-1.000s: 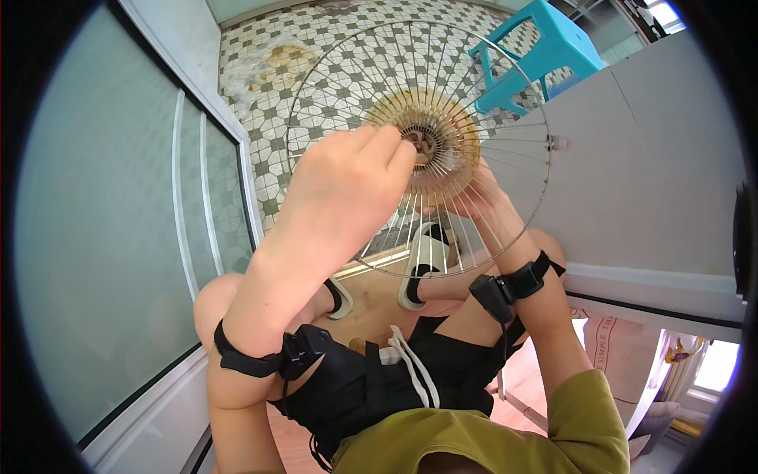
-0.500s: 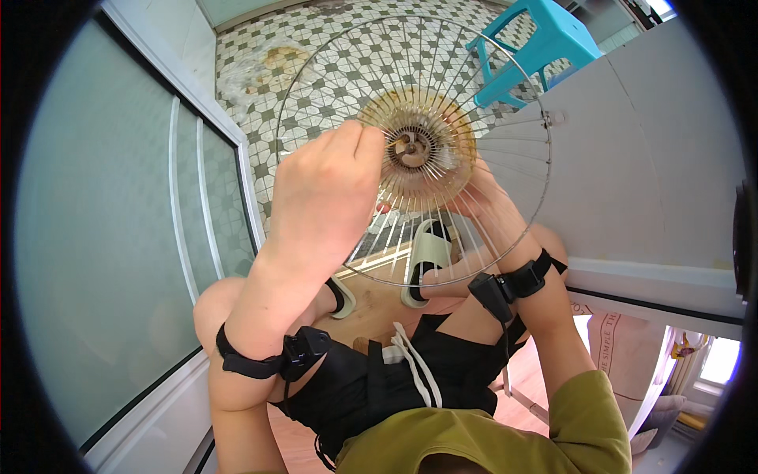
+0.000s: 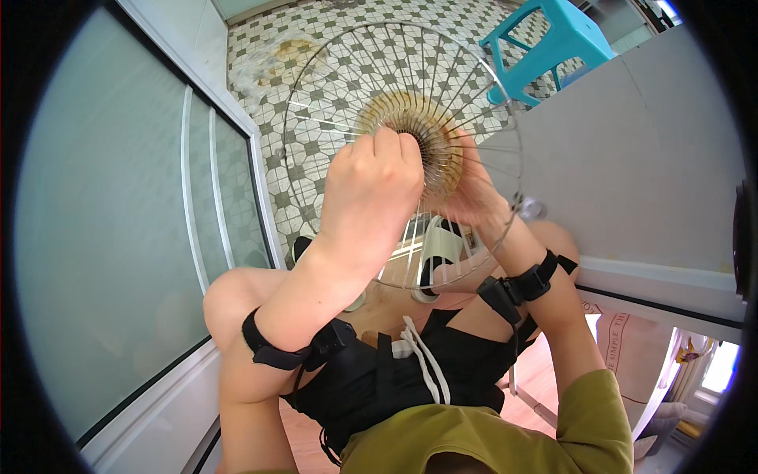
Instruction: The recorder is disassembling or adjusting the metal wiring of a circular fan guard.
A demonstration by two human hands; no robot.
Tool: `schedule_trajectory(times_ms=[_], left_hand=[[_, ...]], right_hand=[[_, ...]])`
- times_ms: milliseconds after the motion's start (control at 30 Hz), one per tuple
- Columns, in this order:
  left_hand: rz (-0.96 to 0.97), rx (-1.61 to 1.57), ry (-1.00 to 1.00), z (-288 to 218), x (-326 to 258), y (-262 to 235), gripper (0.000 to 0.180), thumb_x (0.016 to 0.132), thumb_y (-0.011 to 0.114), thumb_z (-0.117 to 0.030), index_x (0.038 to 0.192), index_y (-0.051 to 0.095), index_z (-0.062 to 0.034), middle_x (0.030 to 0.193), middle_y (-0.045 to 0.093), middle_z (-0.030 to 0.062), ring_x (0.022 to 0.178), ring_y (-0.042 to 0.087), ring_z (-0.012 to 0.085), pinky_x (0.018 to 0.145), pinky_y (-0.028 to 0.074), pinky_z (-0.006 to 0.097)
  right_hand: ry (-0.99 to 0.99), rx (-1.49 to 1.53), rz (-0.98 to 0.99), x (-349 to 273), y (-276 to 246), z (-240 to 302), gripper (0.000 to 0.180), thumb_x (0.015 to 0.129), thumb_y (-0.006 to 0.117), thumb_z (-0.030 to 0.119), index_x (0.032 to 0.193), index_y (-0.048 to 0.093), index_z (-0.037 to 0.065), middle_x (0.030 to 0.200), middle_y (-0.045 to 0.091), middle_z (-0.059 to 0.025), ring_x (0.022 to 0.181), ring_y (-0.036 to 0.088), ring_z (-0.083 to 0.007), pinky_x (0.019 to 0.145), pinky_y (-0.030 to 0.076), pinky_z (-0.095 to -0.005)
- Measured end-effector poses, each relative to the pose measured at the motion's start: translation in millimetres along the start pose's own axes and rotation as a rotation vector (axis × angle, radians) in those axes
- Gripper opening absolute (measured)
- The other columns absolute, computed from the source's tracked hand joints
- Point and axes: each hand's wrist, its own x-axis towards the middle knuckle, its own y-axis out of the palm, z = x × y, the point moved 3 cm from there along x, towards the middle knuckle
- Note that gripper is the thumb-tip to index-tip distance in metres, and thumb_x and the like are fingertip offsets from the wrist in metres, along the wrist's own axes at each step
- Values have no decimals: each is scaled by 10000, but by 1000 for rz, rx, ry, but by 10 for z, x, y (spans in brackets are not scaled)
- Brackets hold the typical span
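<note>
Above the lap | wire fan guard (image 3: 395, 95) held up over tiled floor (image 3: 260, 71) | left hand (image 3: 371, 189) grip pinched at its yellowed hub (image 3: 438, 150) | right hand (image 3: 474, 197) grip grasping guard from behind | blue stool (image 3: 553, 47) beyond.

Tiled floor (image 3: 332, 103) in grey-green and white geometric pattern, frosted glass sliding door (image 3: 118, 237) with white frame at left, turquoise plastic stool (image 3: 564, 43) upper right, pale grey wall panel (image 3: 632, 158) at right, bright daylight
</note>
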Motion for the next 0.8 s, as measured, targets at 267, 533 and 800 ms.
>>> schedule_trajectory(times_ms=[267,533,800], left_hand=[[78,-280,-191,212,21,-111,83,750,591,-34,772,512,-46,706,547,95,651,590,276,566,472,363],[-99,-222,25,193,47,-86,118,661,589,-22,731,497,-45,696,496,66,644,569,208,559,475,322],[-152,-146,95,154,57,-61,119,632,586,-52,718,504,-53,683,472,61,648,537,202,576,453,295]], right_hand=[[-118,-457,-418,-14,47,26,635,912,376,552,1329,373,73,1307,456,-115,1157,511,-275,931,476,-474],[-44,179,-100,-32,48,37,691,903,287,628,1399,300,147,1408,353,-103,1259,400,-330,997,328,-637],[-50,228,59,28,110,-13,646,919,301,594,1380,342,142,1377,403,-85,1250,424,-287,998,366,-581]])
